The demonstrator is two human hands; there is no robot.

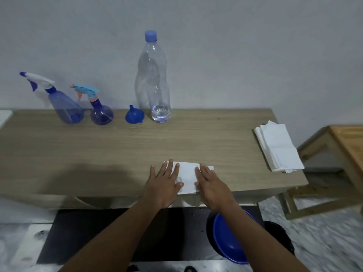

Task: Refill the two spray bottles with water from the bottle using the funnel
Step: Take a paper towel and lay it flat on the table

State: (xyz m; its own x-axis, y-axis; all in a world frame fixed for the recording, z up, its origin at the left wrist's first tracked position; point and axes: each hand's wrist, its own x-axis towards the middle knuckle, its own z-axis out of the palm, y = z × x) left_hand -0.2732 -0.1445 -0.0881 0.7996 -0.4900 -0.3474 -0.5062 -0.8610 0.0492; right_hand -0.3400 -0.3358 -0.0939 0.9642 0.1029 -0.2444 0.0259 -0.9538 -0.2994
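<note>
Left hand [164,182] and right hand [211,182], fingers flat, press a white rectangular tissue [187,176] onto the wood-grain table [117,150].

Pale grey wall [235,55]; wood-grain table [117,150]; marbled floor [324,242]; wooden stool [337,154].

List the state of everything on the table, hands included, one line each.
Water bottle: upright, capped, little water at the bottom.
White-headed spray bottle: spray head on, standing.
Teal-headed spray bottle: spray head on, standing.
Funnel: spout up, mouth down.
Tissue sheet: flat, under both hands.
Tissue stack: folded, untouched.
Left hand: open, pressing the sheet.
Right hand: open, pressing the sheet.
</note>
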